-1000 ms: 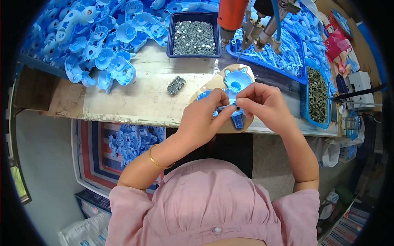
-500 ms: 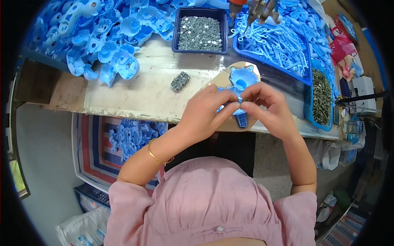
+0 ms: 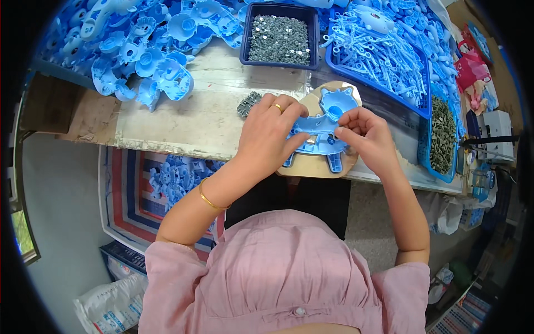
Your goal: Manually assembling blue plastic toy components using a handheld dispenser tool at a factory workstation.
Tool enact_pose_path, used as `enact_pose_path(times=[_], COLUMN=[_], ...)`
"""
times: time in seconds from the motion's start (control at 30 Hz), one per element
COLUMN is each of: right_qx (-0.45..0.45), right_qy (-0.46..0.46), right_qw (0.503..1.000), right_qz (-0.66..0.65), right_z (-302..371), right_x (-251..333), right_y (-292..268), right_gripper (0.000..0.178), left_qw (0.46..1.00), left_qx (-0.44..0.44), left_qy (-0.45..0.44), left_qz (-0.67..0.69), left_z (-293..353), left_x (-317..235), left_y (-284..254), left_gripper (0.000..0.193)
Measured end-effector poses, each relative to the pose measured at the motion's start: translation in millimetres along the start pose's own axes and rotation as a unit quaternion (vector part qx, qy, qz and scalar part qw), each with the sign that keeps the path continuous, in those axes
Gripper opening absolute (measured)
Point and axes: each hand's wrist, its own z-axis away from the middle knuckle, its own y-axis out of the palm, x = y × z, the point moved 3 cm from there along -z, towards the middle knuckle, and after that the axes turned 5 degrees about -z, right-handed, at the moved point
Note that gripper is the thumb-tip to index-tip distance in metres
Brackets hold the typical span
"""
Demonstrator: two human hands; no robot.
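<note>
A blue plastic toy-animal half shell (image 3: 320, 127) lies hollow side up on a tan rounded board (image 3: 305, 168) at the table's front edge. My left hand (image 3: 272, 125), with a gold ring on one finger, holds the shell's left part, its thumb on the near side and fingers beyond. My right hand (image 3: 364, 131) pinches thumb and forefinger together at the shell's neck; anything between them is too small to make out. Just past my left knuckles sits a small clump of grey metal pieces (image 3: 248, 103), partly covered by the hand.
Behind the board stands a dark blue tray (image 3: 245, 51) of small silvery parts. Right of it, a blue basket (image 3: 427, 83) holds thin blue plastic pieces, and another basket (image 3: 424, 146) holds greyish-green parts. Blue shells (image 3: 167, 78) pile up at the left; a striped bag (image 3: 133, 214) hangs below.
My hands have drawn apart from their meeting point over the shell. The left has shifted left and away, baring more of the shell. The tool at the top edge has left the view.
</note>
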Motion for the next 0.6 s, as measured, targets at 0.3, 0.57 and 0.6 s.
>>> enact_pose_path(times=[0.3, 0.57, 0.6], right_qx=[0.081, 0.020, 0.020], right_qy=[-0.015, -0.200, -0.202], right_qw=[0.986, 0.896, 0.895], right_qz=[0.148, 0.396, 0.396], right_z=[-1.5, -4.8, -6.9], right_x=[27.0, 34.3, 35.2], right_y=[1.6, 6.9, 6.7], right_gripper=[0.018, 0.014, 0.014], left_qw=[0.999, 0.994, 0.992], left_qx=[-0.001, -0.036, -0.042], left_qy=[0.007, 0.029, 0.027], left_qz=[-0.040, -0.097, -0.113], left_z=[-0.2, 1.6, 2.0], left_x=[-7.1, -11.5, -12.0], left_y=[0.9, 2.2, 2.4], left_gripper=[0.023, 0.012, 0.011])
